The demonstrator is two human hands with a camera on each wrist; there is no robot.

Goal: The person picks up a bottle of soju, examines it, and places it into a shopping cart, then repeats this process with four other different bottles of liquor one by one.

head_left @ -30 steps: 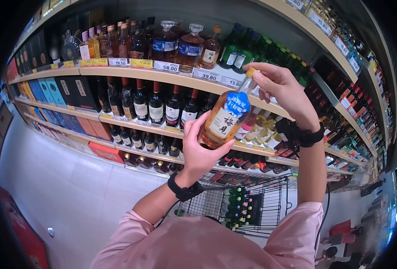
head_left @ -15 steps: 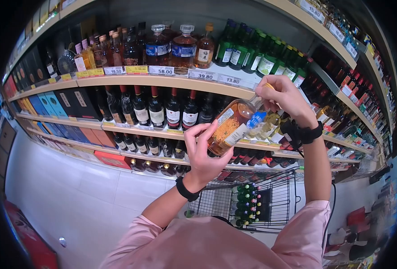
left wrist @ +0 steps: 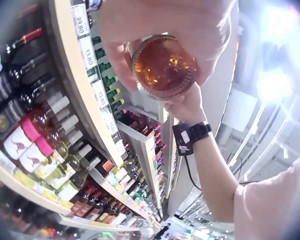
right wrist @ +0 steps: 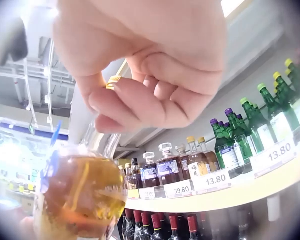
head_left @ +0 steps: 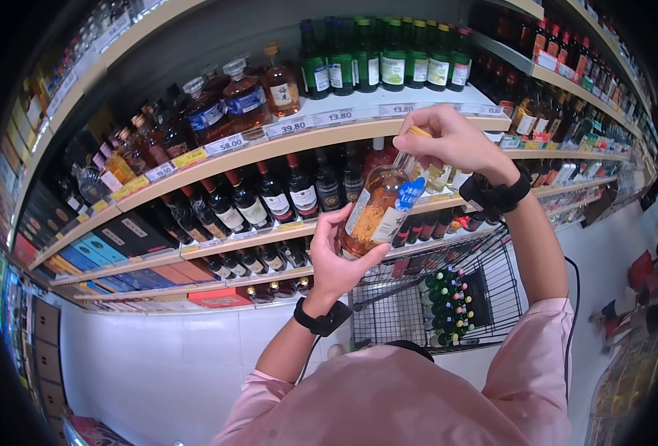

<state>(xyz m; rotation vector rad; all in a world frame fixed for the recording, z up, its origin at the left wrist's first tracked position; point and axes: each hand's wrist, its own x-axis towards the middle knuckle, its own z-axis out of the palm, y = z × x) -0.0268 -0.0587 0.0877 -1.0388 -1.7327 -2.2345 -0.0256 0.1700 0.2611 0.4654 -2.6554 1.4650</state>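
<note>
A glass bottle (head_left: 377, 208) of amber liquor, with a blue tag and a pale label, is held tilted in front of the shelves. My left hand (head_left: 334, 256) grips its lower part, fingers along one side and thumb on the other. In the left wrist view the round base of the bottle (left wrist: 166, 67) faces the camera. My right hand (head_left: 451, 141) pinches the yellow cap (right wrist: 113, 80) at the neck with thumb and curled fingers. A similar amber bottle (head_left: 280, 85) stands on the shelf behind, beside green bottles (head_left: 392, 63).
A shopping cart (head_left: 388, 316) with several green bottles (head_left: 448, 305) stands below my arms. Wine bottles (head_left: 273, 197) line the shelf (head_left: 254, 152) under the liquor. Price tags (head_left: 340, 117) run along the shelf edge. Far right, a person in red (head_left: 641, 271) is near the aisle.
The bottle has turned in my hands, its front label giving way to a side label and gold flecks. Both hands stay on it. My view has swung right along the shelves.
</note>
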